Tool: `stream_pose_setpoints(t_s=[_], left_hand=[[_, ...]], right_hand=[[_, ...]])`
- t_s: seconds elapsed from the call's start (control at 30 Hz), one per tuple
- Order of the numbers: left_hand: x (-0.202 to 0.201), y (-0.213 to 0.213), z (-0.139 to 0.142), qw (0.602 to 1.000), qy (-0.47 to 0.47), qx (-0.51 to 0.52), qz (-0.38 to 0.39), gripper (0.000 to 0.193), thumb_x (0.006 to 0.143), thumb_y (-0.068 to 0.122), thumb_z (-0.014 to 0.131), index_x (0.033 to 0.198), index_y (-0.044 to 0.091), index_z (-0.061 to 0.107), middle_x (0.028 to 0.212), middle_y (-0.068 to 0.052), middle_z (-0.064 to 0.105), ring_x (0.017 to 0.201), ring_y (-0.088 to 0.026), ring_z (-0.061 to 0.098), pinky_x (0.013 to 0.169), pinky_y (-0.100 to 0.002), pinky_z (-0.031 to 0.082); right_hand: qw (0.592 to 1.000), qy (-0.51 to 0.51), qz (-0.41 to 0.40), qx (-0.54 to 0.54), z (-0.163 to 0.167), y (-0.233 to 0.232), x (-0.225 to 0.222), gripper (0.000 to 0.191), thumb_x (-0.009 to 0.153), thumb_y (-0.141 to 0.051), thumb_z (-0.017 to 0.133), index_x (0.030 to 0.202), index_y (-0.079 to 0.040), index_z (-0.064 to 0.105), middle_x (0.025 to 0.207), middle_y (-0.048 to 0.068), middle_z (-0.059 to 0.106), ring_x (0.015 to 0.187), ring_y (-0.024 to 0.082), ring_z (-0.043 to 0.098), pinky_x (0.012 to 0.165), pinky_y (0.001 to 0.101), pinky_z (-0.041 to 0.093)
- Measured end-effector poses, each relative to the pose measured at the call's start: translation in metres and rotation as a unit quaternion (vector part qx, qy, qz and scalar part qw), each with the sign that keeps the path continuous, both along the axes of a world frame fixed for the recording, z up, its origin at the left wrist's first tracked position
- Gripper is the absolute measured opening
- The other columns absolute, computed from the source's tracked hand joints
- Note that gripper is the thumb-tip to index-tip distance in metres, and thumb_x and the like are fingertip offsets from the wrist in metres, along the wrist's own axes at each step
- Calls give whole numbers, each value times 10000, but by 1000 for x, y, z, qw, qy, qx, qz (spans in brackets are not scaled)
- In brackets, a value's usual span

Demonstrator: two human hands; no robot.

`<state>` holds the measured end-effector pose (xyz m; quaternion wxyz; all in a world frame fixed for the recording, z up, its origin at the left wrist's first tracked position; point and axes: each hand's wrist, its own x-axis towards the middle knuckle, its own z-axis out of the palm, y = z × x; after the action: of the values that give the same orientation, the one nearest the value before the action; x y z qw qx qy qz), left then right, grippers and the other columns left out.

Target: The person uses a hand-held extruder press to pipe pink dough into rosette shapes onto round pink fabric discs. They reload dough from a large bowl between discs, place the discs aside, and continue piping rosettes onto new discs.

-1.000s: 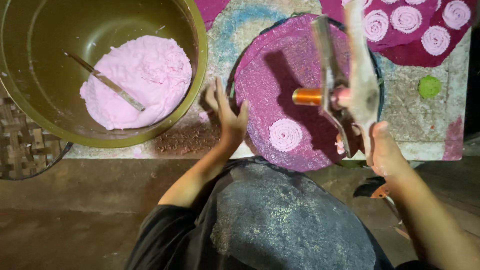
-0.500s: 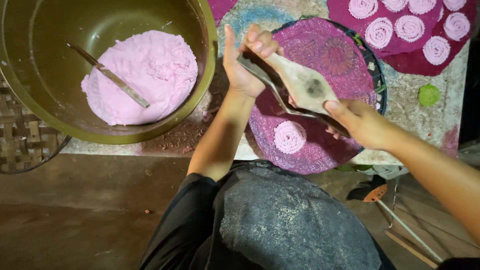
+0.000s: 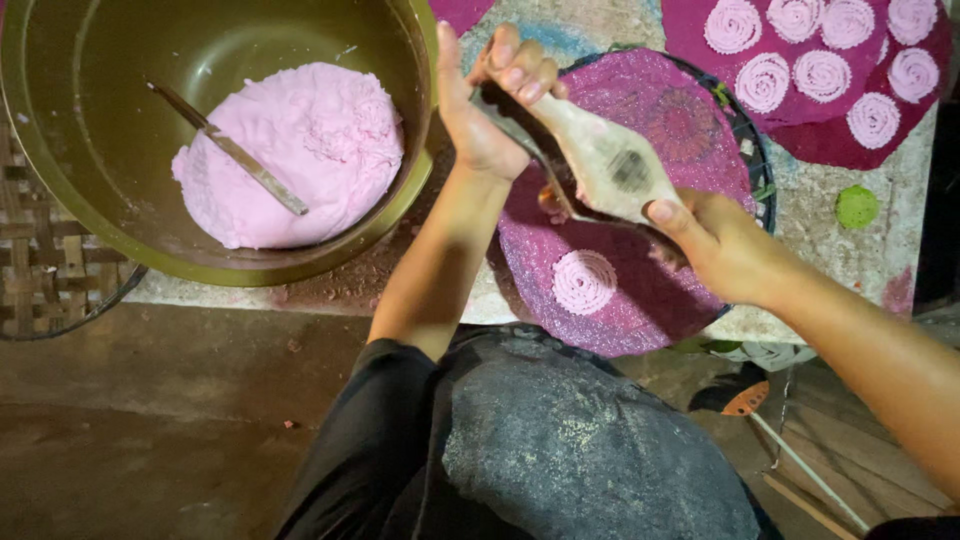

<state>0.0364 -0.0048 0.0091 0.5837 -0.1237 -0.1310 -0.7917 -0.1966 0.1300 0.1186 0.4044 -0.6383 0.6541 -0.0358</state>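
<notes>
Both hands hold a hand press with two long wooden handles over a round purple mat. My left hand grips the far end of the handles. My right hand grips the near end, under the wide paddle part. One pink spiral of pressed dough lies on the mat below the press. At the left stands a big olive bowl with a mound of pink dough and a flat stick resting in it.
A second purple mat at the top right carries several pink dough spirals. A small green lump lies on the stone table. A woven basket sits at the left. My dark-clothed knee fills the bottom middle.
The press was upright in my right hand with my left hand flat on the mat; now it is tipped flat and both hands grip it. The view has shifted.
</notes>
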Motion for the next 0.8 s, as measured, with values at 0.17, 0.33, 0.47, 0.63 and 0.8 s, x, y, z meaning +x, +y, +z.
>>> stream_pose_setpoints(t_s=[0.17,0.33,0.47,0.63,0.8], left_hand=[[-9,21,15,999,-5,46,9,568,1041,692,327,829,186,474,731,52,461,720,-139,522,862,-398,506],[-20,2,28,1000,3,30,-4,576,1025,693,326,837,172,481,723,51,458,710,-142,513,846,-384,495],[-1,-2,28,1000,-12,0,4,568,1033,694,313,852,181,475,738,47,452,717,-138,508,844,-377,490],[-15,19,25,998,-11,57,4,546,1034,669,333,813,186,466,711,55,463,703,-137,509,823,-385,484],[-30,3,32,997,-25,76,19,544,1015,657,345,806,173,477,684,55,465,672,-140,497,800,-375,459]], right_hand=[[995,91,16,34,27,5,-8,719,981,-626,323,1046,-23,709,700,126,635,698,238,612,679,417,492],[997,66,-38,14,30,-1,-10,749,980,-659,343,1016,4,691,669,96,646,633,231,620,628,395,502],[1000,-12,-24,6,12,4,-3,801,998,-658,317,904,41,696,687,111,641,633,226,607,609,393,493],[998,17,-31,43,24,16,-16,766,985,-651,307,927,16,678,664,116,658,612,226,629,589,399,527],[996,79,-40,-8,32,3,-13,746,984,-636,331,880,8,692,640,97,661,604,215,645,624,400,519]])
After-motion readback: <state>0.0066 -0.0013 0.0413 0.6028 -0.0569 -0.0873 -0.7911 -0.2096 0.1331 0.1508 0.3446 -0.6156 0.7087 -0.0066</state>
